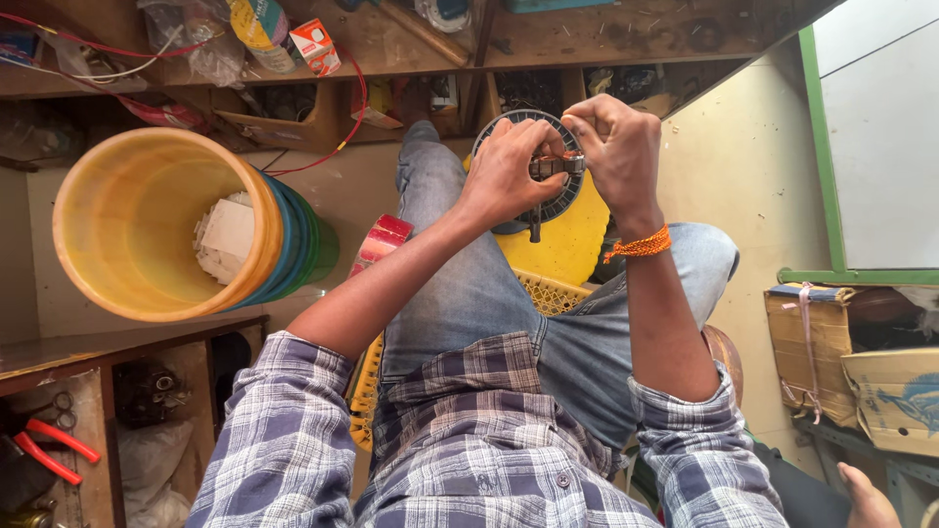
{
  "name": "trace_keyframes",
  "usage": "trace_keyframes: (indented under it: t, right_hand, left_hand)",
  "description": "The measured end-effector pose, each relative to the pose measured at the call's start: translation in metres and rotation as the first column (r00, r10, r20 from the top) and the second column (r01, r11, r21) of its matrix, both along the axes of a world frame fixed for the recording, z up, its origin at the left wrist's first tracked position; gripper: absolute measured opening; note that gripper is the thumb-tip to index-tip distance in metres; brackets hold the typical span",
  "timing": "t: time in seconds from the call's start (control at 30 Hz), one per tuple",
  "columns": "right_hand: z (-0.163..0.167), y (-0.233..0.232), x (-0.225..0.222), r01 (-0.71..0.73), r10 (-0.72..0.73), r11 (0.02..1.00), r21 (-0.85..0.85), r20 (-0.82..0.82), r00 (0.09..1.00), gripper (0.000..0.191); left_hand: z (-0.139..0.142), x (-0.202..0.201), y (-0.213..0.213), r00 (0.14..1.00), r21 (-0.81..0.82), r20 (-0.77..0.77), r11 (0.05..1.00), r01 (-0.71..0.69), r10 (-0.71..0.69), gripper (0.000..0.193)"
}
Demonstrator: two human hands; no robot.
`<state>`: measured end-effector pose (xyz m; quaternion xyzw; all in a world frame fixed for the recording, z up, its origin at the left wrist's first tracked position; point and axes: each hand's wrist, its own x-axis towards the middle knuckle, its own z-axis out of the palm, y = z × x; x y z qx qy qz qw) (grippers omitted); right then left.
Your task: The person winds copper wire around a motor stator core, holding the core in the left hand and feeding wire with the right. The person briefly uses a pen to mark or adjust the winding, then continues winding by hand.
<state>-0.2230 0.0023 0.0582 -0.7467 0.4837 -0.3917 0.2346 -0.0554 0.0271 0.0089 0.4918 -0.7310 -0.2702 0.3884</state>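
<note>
1. left hand [511, 171] is clenched on a small metal part [558, 165] at the middle of a round dark disc [528, 127], thumb & fingers pinching it from the left.
2. right hand [611, 147] grips the same part from the other side, fingertips curled over its top; an orange thread band [641, 244] sits on that wrist.
3. disc stands on edge on the knee, directly under & behind both hands, w/ a short stem [535, 227] hanging below the left hand.
4. judgement: doing this well prob. needs the disc braced firm against the knee, both pinches kept square on the part, and no twisting off-axis, else it may slip or bend.
5. yellow basket [548, 293] lies below the hands under the legs; contents can't be made out.
6. stacked buckets [147, 293], well left of the left hand, lie on their side; inner yellow one holds pale flat pieces [225, 240].
7. cardboard boxes [831, 342] sit far right of the right hand, contents hidden.
</note>
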Motion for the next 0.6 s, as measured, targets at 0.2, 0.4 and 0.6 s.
trace_keyframes:
  t: [0.2, 0.4, 0.6]
  right_hand:
    - [0.013, 0.015, -0.006, 0.071, -0.065, 0.994, 0.078, -0.081, 0.995, 0.003]
    - [0.022, 0.014, -0.006, 0.086, -0.086, 0.996, -0.003, -0.088, 0.992, 0.001]
    - [0.032, 0.037, -0.013, 0.062, -0.046, 0.992, 0.112, -0.138, 0.989, 0.006]
  left_hand:
    - [-0.004, 0.000, -0.001, 0.999, -0.075, -0.033, 0.997, 0.030, -0.033, 0.033]
    - [-0.005, 0.003, -0.002, 0.999, -0.089, -0.004, 0.995, 0.038, -0.039, 0.033]
    - [-0.003, 0.003, -0.001, 0.999, -0.068, -0.014, 0.997, 0.039, -0.040, 0.034]
